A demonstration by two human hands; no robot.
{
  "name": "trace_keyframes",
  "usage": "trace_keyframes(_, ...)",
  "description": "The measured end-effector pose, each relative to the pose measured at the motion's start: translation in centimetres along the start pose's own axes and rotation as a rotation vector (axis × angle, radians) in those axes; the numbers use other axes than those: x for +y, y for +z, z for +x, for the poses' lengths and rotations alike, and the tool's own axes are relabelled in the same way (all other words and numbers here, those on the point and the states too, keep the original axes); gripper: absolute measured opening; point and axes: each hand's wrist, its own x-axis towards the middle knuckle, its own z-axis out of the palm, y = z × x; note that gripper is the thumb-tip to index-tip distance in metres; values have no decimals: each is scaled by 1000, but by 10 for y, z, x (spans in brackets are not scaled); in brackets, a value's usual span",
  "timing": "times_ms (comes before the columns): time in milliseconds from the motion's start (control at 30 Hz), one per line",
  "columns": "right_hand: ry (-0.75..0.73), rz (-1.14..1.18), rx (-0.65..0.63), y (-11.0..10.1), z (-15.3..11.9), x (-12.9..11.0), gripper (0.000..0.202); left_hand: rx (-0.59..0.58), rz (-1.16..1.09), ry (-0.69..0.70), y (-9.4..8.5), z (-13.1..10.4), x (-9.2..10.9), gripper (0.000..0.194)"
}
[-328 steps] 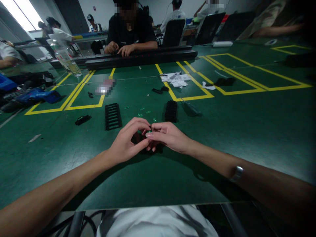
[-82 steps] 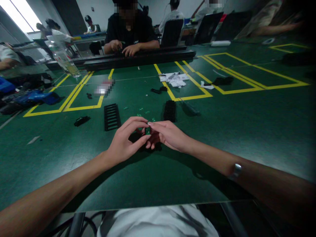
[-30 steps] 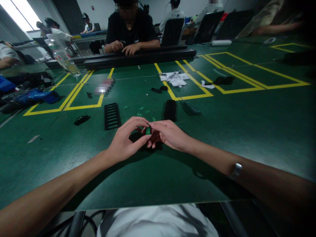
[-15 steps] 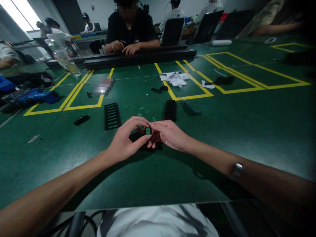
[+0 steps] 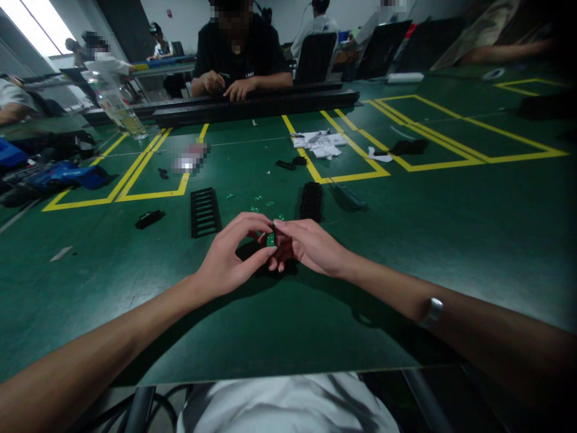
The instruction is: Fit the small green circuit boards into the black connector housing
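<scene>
In the head view, over the counter (image 5: 270, 337) near its front edge, the left hand (image 5: 223, 255) and right hand (image 5: 318, 249) have their fingers clamped on a small green board (image 5: 270, 239). I'd pinch lightly at its rim, wrists steady.

The small boards (image 5: 258, 198) lie between the slotted tray (image 5: 205, 213) and the other tray (image 5: 311, 202).

Small green board (image 5: 270, 239) partly hidden by left hand (image 5: 232, 252) and right hand (image 5: 313, 246), underside not visible; green pieces (image 5: 258, 198) at its 11 o'clock too small to identify; object (image 5: 192, 157) at 10 o'clock pixelated; blue item (image 5: 8, 151), 9 o'clock, and person (image 5: 241, 51), 11 o'clock, cut off by picture edges.
</scene>
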Motion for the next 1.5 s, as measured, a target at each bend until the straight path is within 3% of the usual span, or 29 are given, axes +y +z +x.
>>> trace_keyframes(233,-50,-107,-60,-1,-4,-2,24,-16,25,27,-1,0,1,25)
trace_keyframes(1500,-95,-277,22,7,-3,-5,31,-47,87,86,-3,1,-1,25)
